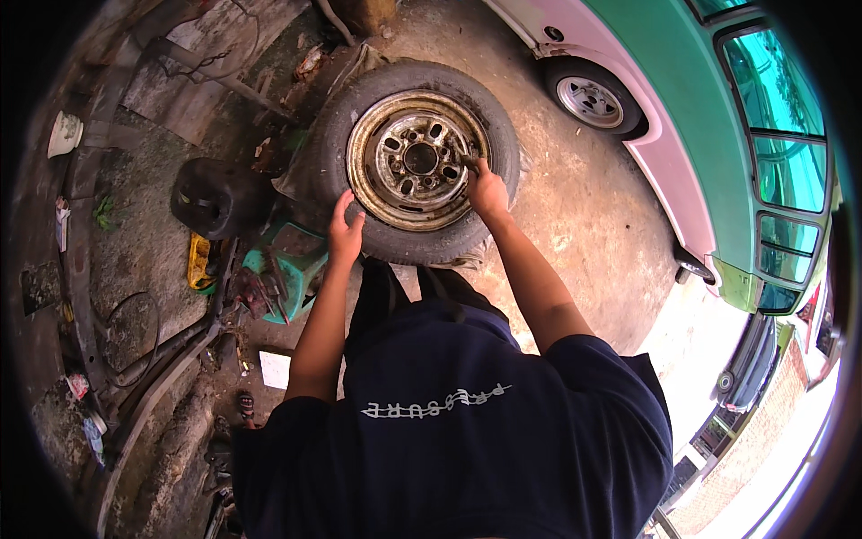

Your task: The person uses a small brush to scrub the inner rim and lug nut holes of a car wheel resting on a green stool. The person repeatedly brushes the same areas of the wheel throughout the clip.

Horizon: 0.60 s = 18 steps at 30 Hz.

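Note:
A black tyre (328,117) lies flat in front of me, mounted on a worn, dirty steel wheel rim (382,202) with a round centre hole and several oval slots. My right hand (488,193) is closed over the right side of the rim. A small dark piece (469,163) shows at its fingertips, too small to name. On the near left of the wheel rests my left hand (346,235), fingers and thumb apart, holding nothing. Its fingertips are by the tyre's inner edge.
A green-and-pink vehicle (646,72) stands at the right. Left of the wheel are a dark rounded container (220,198), a teal plastic stool (310,247) and a yellow container (198,260). A white square (275,369) lies on the floor near my left arm.

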### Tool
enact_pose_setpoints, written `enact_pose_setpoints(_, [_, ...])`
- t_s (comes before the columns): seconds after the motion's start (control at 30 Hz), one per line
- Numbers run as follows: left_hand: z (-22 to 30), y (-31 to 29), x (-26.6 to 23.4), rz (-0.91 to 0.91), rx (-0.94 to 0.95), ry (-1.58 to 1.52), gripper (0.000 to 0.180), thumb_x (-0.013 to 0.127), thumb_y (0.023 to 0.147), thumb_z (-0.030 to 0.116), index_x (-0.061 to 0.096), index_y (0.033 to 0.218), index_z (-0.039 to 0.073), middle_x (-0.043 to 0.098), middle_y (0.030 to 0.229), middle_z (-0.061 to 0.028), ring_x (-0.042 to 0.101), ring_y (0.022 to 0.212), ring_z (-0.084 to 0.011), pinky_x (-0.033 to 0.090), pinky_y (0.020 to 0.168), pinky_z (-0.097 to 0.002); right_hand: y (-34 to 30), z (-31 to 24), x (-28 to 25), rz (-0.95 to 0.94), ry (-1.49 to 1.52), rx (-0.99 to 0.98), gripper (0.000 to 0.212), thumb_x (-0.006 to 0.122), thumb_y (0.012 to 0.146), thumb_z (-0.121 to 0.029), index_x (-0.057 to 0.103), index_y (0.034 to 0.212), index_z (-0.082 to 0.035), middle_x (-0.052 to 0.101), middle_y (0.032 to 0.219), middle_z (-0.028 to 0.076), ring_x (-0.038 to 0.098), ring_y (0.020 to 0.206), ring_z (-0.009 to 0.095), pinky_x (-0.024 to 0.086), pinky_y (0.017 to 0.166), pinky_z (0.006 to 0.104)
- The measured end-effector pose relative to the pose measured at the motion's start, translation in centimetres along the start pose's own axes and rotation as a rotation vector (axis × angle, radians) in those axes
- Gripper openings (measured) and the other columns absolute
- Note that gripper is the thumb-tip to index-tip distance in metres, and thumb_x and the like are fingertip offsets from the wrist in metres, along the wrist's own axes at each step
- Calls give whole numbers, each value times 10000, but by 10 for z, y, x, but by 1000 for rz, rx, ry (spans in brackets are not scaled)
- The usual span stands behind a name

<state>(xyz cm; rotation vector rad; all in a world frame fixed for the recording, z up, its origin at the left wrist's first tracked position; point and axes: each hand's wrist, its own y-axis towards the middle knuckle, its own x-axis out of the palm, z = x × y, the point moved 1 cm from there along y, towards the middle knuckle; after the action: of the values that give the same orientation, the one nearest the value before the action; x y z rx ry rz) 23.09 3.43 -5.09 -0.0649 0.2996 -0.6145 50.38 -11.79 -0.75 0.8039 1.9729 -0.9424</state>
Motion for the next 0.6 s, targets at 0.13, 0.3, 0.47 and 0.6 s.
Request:
enact_pose_setpoints(0.13, [2, 5, 1, -15, 36, 50, 533, 619, 871, 50, 453, 1377, 32, 543, 1346, -166, 506, 1267, -285, 378, 1054, -362, -9, 1, 0, -24, 5, 13, 228, 505, 937, -268, 513, 1125, -138, 666, 869, 268, 641, 828, 474, 503, 745, 568])
enact_pose_setpoints(0.3, [9, 6, 3, -37, -14, 151, 545, 623, 875, 95, 447, 1390, 69, 509, 1386, -182, 476, 1297, -327, 379, 1057, -381, -34, 14, -3, -24, 31, -2, 228, 509, 936, -266, 515, 1127, -140, 669, 862, 264, 645, 831, 470, 508, 747, 562])
enact_pose_setpoints(0.47, [14, 7, 6, -74, -83, 229, 589, 632, 871, 121, 411, 1417, 98, 484, 1405, -186, 452, 1312, -341, 370, 1063, -399, 1, -2, 1, 2, 10, 10, 219, 507, 940, -266, 515, 1118, -140, 663, 874, 279, 645, 856, 467, 512, 751, 556])
enact_pose_setpoints(0.6, [16, 9, 6, -81, -90, 203, 612, 640, 862, 109, 398, 1424, 95, 473, 1413, -189, 443, 1317, -346, 366, 1065, -401, -26, 10, -4, -29, 47, 27, 240, 518, 934, -263, 518, 1148, -153, 663, 878, 285, 641, 861, 477, 507, 754, 565])
